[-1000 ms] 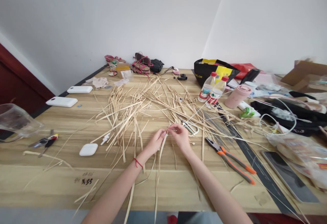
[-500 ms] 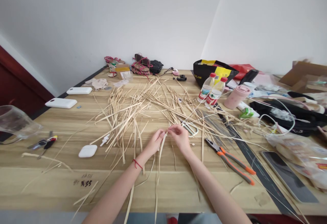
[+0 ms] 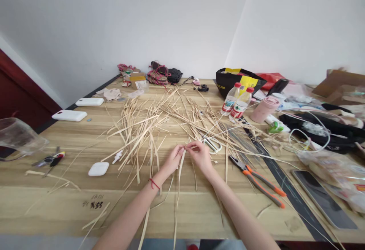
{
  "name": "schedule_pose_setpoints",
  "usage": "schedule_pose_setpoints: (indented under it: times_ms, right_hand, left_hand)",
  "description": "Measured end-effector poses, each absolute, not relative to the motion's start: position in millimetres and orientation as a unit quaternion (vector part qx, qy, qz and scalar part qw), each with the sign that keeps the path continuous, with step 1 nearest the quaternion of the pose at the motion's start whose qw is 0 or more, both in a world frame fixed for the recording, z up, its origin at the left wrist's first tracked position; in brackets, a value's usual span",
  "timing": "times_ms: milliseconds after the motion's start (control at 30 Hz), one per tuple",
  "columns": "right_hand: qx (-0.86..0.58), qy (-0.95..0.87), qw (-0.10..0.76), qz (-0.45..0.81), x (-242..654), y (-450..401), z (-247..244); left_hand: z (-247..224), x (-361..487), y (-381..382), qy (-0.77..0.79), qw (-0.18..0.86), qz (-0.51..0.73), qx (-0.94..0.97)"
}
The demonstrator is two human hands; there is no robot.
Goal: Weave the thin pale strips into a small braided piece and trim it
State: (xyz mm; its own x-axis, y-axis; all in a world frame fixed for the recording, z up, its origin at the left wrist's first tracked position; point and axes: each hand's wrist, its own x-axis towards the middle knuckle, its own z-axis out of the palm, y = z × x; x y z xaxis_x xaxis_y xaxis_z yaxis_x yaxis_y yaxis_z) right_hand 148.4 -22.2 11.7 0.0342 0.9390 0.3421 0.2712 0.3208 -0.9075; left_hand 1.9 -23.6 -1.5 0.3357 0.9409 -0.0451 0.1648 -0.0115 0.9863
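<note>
My left hand (image 3: 174, 158) and my right hand (image 3: 200, 155) meet at the middle of the table, fingertips nearly touching. Both pinch a pale flat strip (image 3: 179, 177), whose end hangs down toward the table's front edge. A red string circles my left wrist. Beyond my hands spreads a loose heap of similar straw-coloured strips (image 3: 142, 124). Just past my right hand lies a metal carabiner-like loop (image 3: 217, 146), partly under strips. Pliers with orange and grey handles (image 3: 256, 181) rest to the right of my right forearm.
On the left are a white earphone case (image 3: 98, 169), small tools (image 3: 51, 159), white power banks (image 3: 70, 115) and a clear container (image 3: 19, 136). Rightward stand two bottles (image 3: 239, 105), a pink cup (image 3: 265, 109) and a black-yellow bag (image 3: 228, 82); a phone (image 3: 322, 198) lies nearer.
The whole view has shifted very slightly. My hands keep nearly the same place and pinch, with only a small shift of the fingers.
</note>
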Motion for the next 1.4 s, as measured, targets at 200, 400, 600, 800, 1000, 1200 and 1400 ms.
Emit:
schedule_pose_setpoints:
  times_ms: [200, 400, 600, 800, 1000, 1200, 1400]
  right_hand:
    - [-0.499, -0.675, 0.487, 0.243, 149, -26, 17]
    - [-0.466, -0.685, 0.495, 0.260, 144, -30, 20]
    - [-0.478, -0.669, 0.446, 0.355, 138, -28, 7]
    - [-0.436, -0.638, 0.429, 0.468, 142, -22, 6]
    - [-0.337, -0.665, 0.289, 0.601, 148, -28, 20]
    - [-0.300, -0.665, 0.257, 0.634, 150, -30, 23]
    - [-0.289, -0.666, 0.238, 0.646, 147, -32, 24]
  left_hand:
    - [-8, 3, -21, 0.420, 0.503, 0.422, 0.626]
    - [-12, 2, -18, 0.446, 0.483, 0.465, 0.593]
    - [-12, 1, -19, 0.449, 0.445, 0.502, 0.590]
    - [-9, 2, -19, 0.455, 0.432, 0.514, 0.585]
    - [-1, -6, -16, 0.495, 0.398, 0.533, 0.559]
    - [4, -6, -18, 0.484, 0.388, 0.541, 0.568]
    - [2, -2, -21, 0.458, 0.395, 0.542, 0.584]
